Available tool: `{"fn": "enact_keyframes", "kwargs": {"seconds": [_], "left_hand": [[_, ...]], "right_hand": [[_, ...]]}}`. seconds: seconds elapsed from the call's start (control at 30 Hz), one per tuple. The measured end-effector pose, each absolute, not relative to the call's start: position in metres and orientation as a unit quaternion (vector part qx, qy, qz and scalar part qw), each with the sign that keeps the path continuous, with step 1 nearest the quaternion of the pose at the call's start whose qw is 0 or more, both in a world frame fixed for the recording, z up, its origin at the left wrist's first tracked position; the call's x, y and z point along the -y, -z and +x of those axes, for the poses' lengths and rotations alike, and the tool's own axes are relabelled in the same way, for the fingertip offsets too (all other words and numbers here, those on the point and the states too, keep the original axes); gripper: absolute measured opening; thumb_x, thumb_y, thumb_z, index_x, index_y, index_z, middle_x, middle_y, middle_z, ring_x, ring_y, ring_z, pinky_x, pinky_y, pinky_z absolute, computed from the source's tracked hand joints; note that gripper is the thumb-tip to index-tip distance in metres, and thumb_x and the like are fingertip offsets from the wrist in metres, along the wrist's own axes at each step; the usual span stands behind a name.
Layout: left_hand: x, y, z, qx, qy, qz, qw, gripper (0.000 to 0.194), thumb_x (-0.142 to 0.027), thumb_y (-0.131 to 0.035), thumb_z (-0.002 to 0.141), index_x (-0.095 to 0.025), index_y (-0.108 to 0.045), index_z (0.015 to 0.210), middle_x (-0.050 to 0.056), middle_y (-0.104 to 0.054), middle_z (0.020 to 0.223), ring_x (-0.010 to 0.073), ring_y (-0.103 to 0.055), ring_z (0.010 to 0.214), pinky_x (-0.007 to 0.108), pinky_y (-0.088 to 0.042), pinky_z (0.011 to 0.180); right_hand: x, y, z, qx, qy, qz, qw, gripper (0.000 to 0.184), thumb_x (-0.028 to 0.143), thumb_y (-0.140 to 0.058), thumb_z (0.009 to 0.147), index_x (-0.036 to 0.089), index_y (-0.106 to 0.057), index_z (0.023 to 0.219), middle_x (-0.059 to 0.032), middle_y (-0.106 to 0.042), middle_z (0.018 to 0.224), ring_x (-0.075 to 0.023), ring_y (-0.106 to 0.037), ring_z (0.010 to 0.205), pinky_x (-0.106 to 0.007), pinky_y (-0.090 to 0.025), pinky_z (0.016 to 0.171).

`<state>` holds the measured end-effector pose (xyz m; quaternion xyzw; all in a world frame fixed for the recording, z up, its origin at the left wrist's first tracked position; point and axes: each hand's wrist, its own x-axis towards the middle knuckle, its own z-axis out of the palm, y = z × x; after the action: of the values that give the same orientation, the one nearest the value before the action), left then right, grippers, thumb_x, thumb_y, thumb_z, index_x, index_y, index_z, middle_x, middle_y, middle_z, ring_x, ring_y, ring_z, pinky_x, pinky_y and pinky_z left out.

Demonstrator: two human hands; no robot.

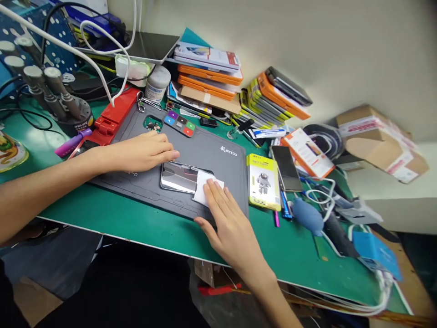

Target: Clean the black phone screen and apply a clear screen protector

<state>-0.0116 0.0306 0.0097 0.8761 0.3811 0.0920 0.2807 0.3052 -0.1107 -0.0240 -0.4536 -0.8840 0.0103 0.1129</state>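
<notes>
A smartphone [179, 176] with a glossy, reflective screen lies flat on a dark grey work mat [205, 146]. My right hand [228, 218] presses a folded white wiping cloth [202, 187] onto the phone's right end, fingers stretched over the cloth and thumb held apart. At the phone's upper left edge is my left hand [146, 150], palm down, its fingers extended side by side; whether its fingertips touch the phone I cannot tell. The left thumb is hidden. Behind that hand, small parts sit in a round recess [152, 124] of the mat.
Right of the mat lie a yellow box [263, 182], another phone [287, 167] and a blue air blower [307, 216]. Stacked orange cases [210, 79] stand behind. A red clamp-like tool [114, 116] and a screwdriver holder [73, 116] are at left. A white cable [99, 73] arches overhead.
</notes>
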Motion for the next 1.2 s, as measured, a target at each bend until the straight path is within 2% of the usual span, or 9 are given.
{"fn": "enact_keyframes", "kwargs": {"seconds": [0.1,0.2,0.33,0.47,0.57,0.7,0.97,1.1,1.2], "left_hand": [[-0.030,-0.010,-0.012,-0.376,-0.092,0.881,0.271,0.062,-0.062,-0.027,0.113,-0.021,-0.072,0.116,0.010,-0.072,0.123,0.0282,-0.058,0.121,0.045,-0.037,0.121],[-0.031,-0.012,-0.011,-0.377,-0.087,0.883,0.266,0.063,-0.062,-0.025,0.114,-0.021,-0.073,0.116,0.011,-0.072,0.122,0.0290,-0.057,0.123,0.046,-0.038,0.120],[-0.032,-0.012,-0.010,-0.380,-0.084,0.881,0.270,0.064,-0.061,-0.025,0.113,-0.019,-0.073,0.117,0.012,-0.072,0.122,0.0298,-0.057,0.123,0.046,-0.038,0.119],[-0.032,-0.007,-0.011,-0.371,-0.095,0.884,0.268,0.062,-0.061,-0.026,0.114,-0.019,-0.073,0.114,0.011,-0.073,0.120,0.0283,-0.059,0.119,0.045,-0.038,0.118],[-0.032,-0.007,-0.012,-0.366,-0.102,0.887,0.263,0.062,-0.060,-0.026,0.115,-0.020,-0.073,0.113,0.010,-0.073,0.117,0.0275,-0.059,0.117,0.045,-0.038,0.118],[-0.033,-0.011,-0.012,-0.366,-0.096,0.888,0.261,0.065,-0.061,-0.023,0.114,-0.020,-0.073,0.110,0.009,-0.073,0.115,0.0273,-0.059,0.117,0.045,-0.039,0.117],[-0.032,-0.007,-0.011,-0.373,-0.095,0.884,0.265,0.063,-0.060,-0.024,0.113,-0.020,-0.072,0.112,0.010,-0.072,0.118,0.0273,-0.059,0.117,0.044,-0.039,0.116],[-0.033,-0.006,-0.012,-0.372,-0.094,0.885,0.264,0.063,-0.061,-0.024,0.113,-0.020,-0.072,0.113,0.010,-0.072,0.118,0.0276,-0.059,0.119,0.044,-0.039,0.116],[-0.034,-0.007,-0.012,-0.369,-0.093,0.887,0.263,0.064,-0.061,-0.022,0.114,-0.020,-0.072,0.110,0.010,-0.072,0.116,0.0276,-0.059,0.118,0.044,-0.039,0.116]], "right_hand": [[0.091,0.022,0.301,0.882,-0.034,-0.458,0.100,0.080,0.048,-0.045,0.120,0.023,-0.007,0.186,-0.0161,-0.036,0.185,-0.0320,-0.034,0.173,-0.064,-0.035,0.141],[0.069,0.020,0.292,0.875,-0.054,-0.473,0.088,0.080,0.055,-0.042,0.120,0.016,-0.017,0.185,-0.0193,-0.034,0.185,-0.0341,-0.031,0.173,-0.064,-0.029,0.143],[0.089,0.020,0.288,0.881,-0.039,-0.461,0.100,0.089,0.058,-0.046,0.118,0.017,-0.006,0.185,-0.0211,-0.033,0.185,-0.0331,-0.028,0.175,-0.063,-0.031,0.143],[0.114,0.023,0.297,0.888,-0.037,-0.446,0.103,0.094,0.054,-0.052,0.117,0.023,0.005,0.185,-0.0174,-0.031,0.187,-0.0317,-0.027,0.175,-0.062,-0.035,0.141],[0.094,0.026,0.297,0.890,-0.051,-0.443,0.095,0.090,0.054,-0.048,0.119,0.024,0.005,0.185,-0.0157,-0.027,0.189,-0.0320,-0.025,0.175,-0.063,-0.032,0.142],[0.060,0.027,0.290,0.886,-0.062,-0.452,0.086,0.090,0.061,-0.044,0.118,0.019,-0.002,0.185,-0.0190,-0.027,0.188,-0.0328,-0.024,0.176,-0.063,-0.025,0.144],[0.107,0.026,0.296,0.901,-0.032,-0.421,0.096,0.098,0.060,-0.051,0.116,0.020,0.007,0.185,-0.0188,-0.029,0.188,-0.0320,-0.025,0.176,-0.061,-0.036,0.141],[0.080,0.026,0.292,0.902,-0.049,-0.421,0.079,0.088,0.054,-0.046,0.119,0.020,0.002,0.185,-0.0183,-0.027,0.188,-0.0318,-0.026,0.176,-0.062,-0.031,0.143],[0.064,0.025,0.282,0.899,-0.054,-0.428,0.077,0.091,0.058,-0.045,0.118,0.018,0.003,0.185,-0.0199,-0.026,0.188,-0.0337,-0.025,0.176,-0.064,-0.027,0.143]]}}
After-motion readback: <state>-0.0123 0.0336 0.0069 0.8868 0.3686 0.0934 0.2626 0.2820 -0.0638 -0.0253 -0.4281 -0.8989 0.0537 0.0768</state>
